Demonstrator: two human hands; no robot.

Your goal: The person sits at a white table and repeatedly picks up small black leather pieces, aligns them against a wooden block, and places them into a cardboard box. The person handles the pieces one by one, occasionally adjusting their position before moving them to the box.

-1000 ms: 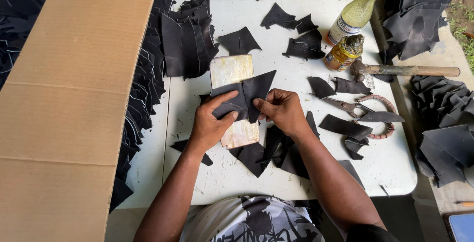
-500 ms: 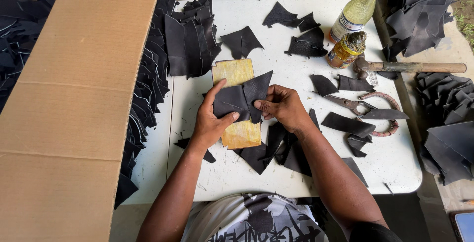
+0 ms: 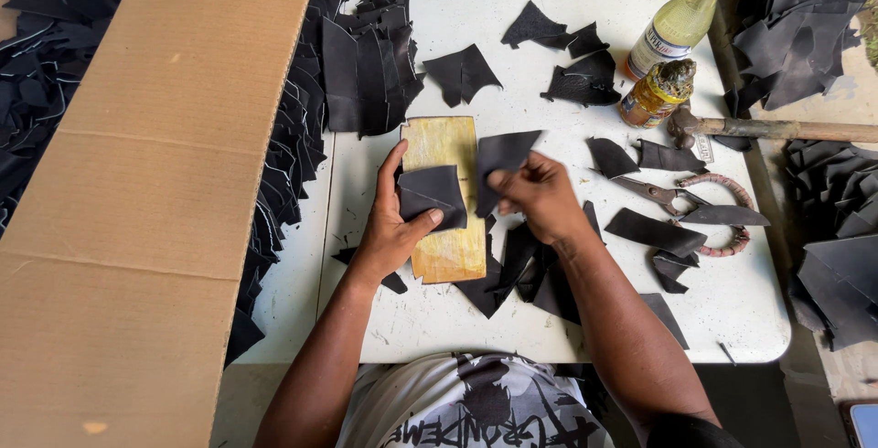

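Fingers (image 3: 430, 219) of our left hand (image 3: 393, 229) pinch a small dark leather piece (image 3: 432, 194) flat against the yellowed wooden board (image 3: 446, 194), while our right hand (image 3: 540, 194) grips a second black piece (image 3: 501, 157), lifted and hanging with its point downward. We see matte, irregular, sharp-cornered scraps. The board's long axis runs away from us across the white worktop (image 3: 750, 311), among scattered offcuts, rusty scissors (image 3: 668, 197), a hammer (image 3: 768, 128) and two bottles (image 3: 672, 50), beside a cardboard sheet (image 3: 155, 183).

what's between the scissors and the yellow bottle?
In the head view, between the scissors and the yellow bottle lie a small amber jar, the hammer head and two black leather pieces on the white table.
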